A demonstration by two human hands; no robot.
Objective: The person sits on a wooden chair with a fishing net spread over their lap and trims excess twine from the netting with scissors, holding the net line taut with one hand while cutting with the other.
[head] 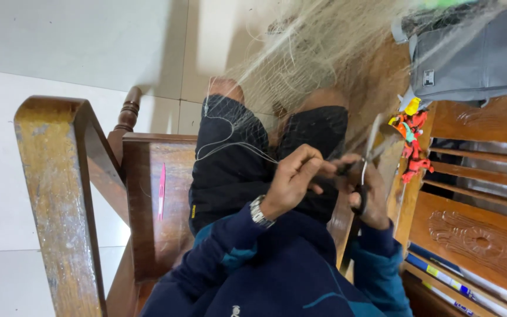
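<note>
A pale, fine fishing net [300, 64] drapes over my knees in dark trousers and runs up to the top of the view. My left hand [293, 179], with a metal watch on the wrist, pinches strands of the net between thumb and fingers. My right hand [371, 196] holds black-handled scissors [366, 164], blades pointing up beside the pinched strands. The two hands are close together above my lap. I sit on a wooden bench [159, 194] with a worn armrest.
A pink pen-like stick [162, 191] lies on the bench seat to my left. A grey bag [470, 56] rests on a carved wooden chair [476, 235] at right, with a red and yellow trinket [411, 141] hanging below it. White floor tiles lie at left.
</note>
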